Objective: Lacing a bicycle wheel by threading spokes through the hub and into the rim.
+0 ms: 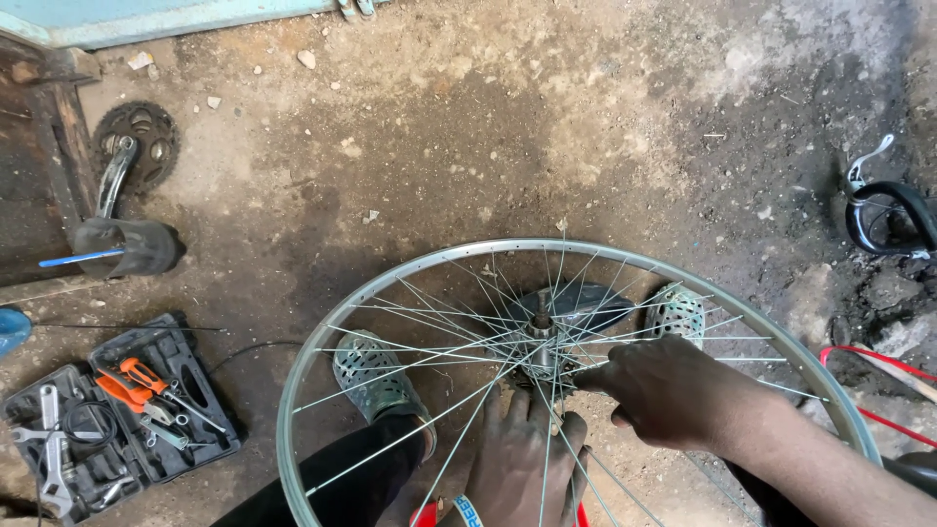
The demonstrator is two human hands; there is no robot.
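Note:
A silver bicycle wheel rim with many thin spokes lies flat in front of me, its hub at the centre. My left hand rests under the spokes just below the hub, fingers pointing up toward it. My right hand comes in from the right and pinches spokes beside the hub. Below the wheel I see my two feet in perforated grey-green clogs, the left and the right.
An open black tool case with orange-handled pliers, wrenches and a cable lies on the dirt floor at the left. A crank with chainring leans by a wooden frame at the upper left. A black saddle part and red tubing sit at the right.

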